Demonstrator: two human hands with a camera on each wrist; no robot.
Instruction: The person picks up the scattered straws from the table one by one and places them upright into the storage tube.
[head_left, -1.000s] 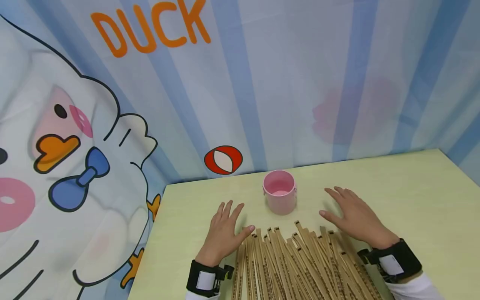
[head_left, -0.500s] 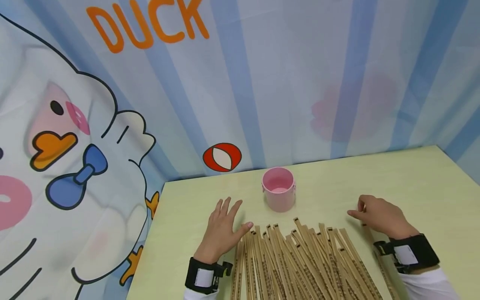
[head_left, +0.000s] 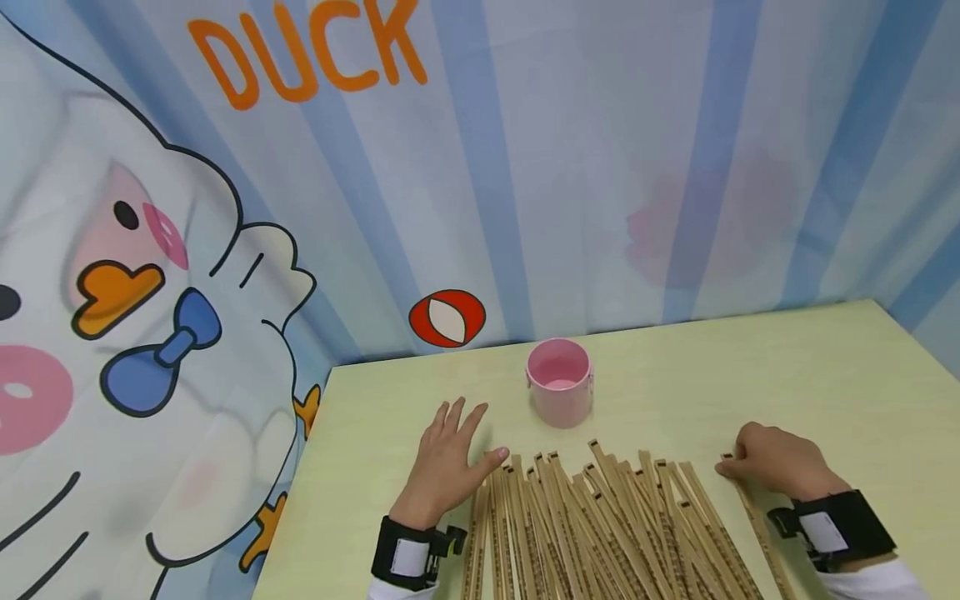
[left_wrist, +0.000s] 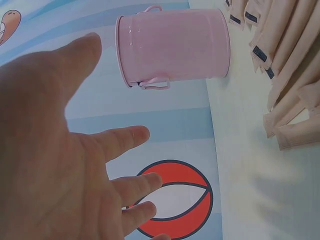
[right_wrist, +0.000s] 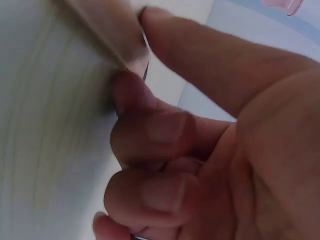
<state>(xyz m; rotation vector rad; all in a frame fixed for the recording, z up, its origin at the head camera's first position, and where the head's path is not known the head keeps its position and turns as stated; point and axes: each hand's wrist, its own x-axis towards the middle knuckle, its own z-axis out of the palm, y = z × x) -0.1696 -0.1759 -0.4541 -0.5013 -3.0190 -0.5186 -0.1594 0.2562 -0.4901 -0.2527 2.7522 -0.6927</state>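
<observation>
A heap of long, thin chopsticks in brown paper sleeves point(head_left: 600, 533) lies at the table's near edge in the head view, running toward the person. To the right of the heap lies a single wrapped chopstick packet point(head_left: 765, 525). The right hand point(head_left: 783, 462) pinches its far end between thumb and index finger, the other fingers curled, as the right wrist view also shows. The left hand point(head_left: 446, 467) is spread at the heap's left, its thumb near the far ends of the sleeves. Beyond the heap stands a pink bucket point(head_left: 559, 400), upright, with nothing visible inside.
The pale yellow table point(head_left: 825, 375) ends at the back against a blue striped cloth point(head_left: 585, 167). A printed duck point(head_left: 150, 333) and a red-and-white ball point(head_left: 447, 318) decorate the cloth.
The right hand has gone from spread above the heap's right side to pinching one packet, which now lies apart at the right. The left hand stays put.
</observation>
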